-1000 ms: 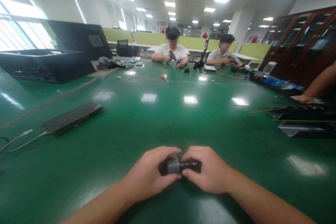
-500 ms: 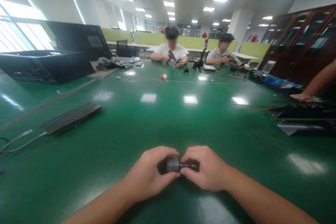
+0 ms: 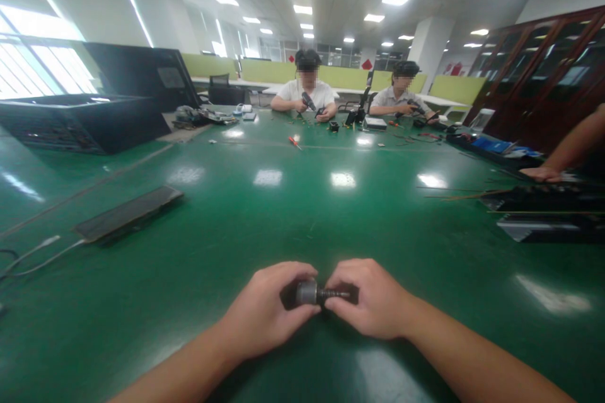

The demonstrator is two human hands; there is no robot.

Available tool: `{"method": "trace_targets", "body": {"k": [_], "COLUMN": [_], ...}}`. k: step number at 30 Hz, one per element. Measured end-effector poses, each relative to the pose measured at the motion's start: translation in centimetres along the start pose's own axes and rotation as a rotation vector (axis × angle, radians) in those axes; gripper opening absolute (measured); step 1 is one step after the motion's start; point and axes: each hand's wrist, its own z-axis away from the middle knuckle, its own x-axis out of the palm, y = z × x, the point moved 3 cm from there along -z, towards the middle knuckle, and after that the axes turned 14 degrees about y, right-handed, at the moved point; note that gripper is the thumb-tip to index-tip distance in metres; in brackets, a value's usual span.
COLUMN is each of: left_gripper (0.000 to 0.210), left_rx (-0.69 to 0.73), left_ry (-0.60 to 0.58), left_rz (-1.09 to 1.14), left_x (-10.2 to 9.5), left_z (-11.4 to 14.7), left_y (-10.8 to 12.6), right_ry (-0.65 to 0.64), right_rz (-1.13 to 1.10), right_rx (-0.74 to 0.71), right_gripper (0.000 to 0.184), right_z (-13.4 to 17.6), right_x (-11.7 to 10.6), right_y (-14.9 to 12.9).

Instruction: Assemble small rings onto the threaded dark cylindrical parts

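Observation:
Low in the middle of the view, both hands meet over the green table at a small motor (image 3: 307, 293), a short grey cylinder with a thin dark ridged shaft. My left hand (image 3: 271, 302) curls its thumb and fingers around the cylinder from the left. My right hand (image 3: 371, 299) is closed in a pinch around the shaft near the cylinder's end; the exact contact of its fingertips is hard to see. The motor lies sideways, its shaft pointing right towards my right palm. Some of the cylinder's far end is hidden in my left hand.
A dark flat slab (image 3: 130, 213) with a white cable lies at left, before a big black case (image 3: 85, 124). Further off is a red screwdriver (image 3: 294, 142). Two people work across the table. Dark metal parts (image 3: 548, 227) and another person's hand (image 3: 541, 173) are at right.
My left hand and the motor have shifted slightly left and up in the view. A slightly wider gap shows between the fingertips of my two hands. Both hands stay around the motor.

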Motion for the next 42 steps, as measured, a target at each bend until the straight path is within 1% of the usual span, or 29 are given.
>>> {"method": "trace_targets", "body": {"k": [6, 14, 20, 23, 35, 42], "left_gripper": [0.03, 0.034, 0.026, 0.021, 0.021, 0.022], "left_rx": [0.057, 0.089, 0.123, 0.127, 0.12, 0.137], "left_ry": [0.003, 0.024, 0.017, 0.001, 0.004, 0.042], "left_rz": [0.014, -0.001, 0.022, 0.034, 0.02, 0.003], "left_x": [0.02, -0.29, -0.28, -0.34, -0.36, -0.87], "left_z": [-0.26, -0.22, -0.17, -0.23, -0.34, -0.63], "left_y": [0.36, 0.2, -0.31, -0.24, -0.13, -0.1], "right_ry": [-0.005, -0.004, 0.002, 0.01, 0.004, 0.022], "right_rz": [-0.01, 0.036, 0.02, 0.018, 0.042, 0.051], "right_rx": [-0.001, -0.008, -0.002, 0.006, 0.005, 0.0], "right_gripper": [0.01, 0.008, 0.007, 0.006, 0.006, 0.005], "right_z": [-0.08, 0.13, 0.02, -0.04, -0.09, -0.11], "right_x": [-0.25, -0.18, -0.19, -0.27, -0.34, -0.69], "right_y": [-0.21, 0.13, 0.28, 0.24, 0.22, 0.21]}}
